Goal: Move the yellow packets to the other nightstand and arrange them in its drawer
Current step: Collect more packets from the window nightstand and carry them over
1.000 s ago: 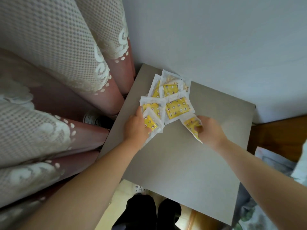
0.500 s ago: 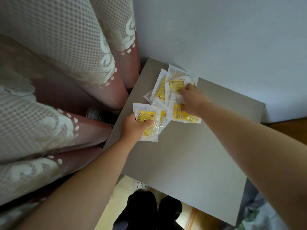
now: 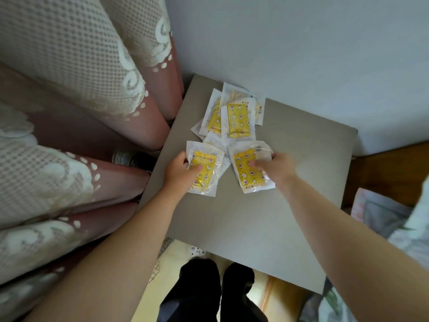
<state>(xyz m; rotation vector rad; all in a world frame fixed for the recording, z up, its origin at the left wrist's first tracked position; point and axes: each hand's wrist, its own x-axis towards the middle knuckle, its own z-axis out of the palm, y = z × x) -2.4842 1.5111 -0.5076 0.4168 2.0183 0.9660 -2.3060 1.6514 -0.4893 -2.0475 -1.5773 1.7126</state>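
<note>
Several yellow packets in clear wrappers lie on the grey nightstand top [image 3: 267, 217]. A loose pile of packets [image 3: 236, 115] sits near the back left corner. My left hand [image 3: 180, 174] grips a small stack of yellow packets [image 3: 204, 169] by its left edge, thumb on top. My right hand [image 3: 275, 168] pinches one yellow packet [image 3: 247, 169] at its upper right corner, just in front of the pile. Both held packets hover low over the top, side by side.
Pink and lace curtains [image 3: 76, 126] hang close along the left of the nightstand. A pale wall [image 3: 301, 43] is behind it. Wooden floor and patterned bedding [image 3: 380, 214] show at the right. My dark trouser legs [image 3: 216, 291] stand at the front edge.
My right hand has drawn back from the pile toward me with one packet in it. My left hand has stayed near the left edge, its stack now held flatter.
</note>
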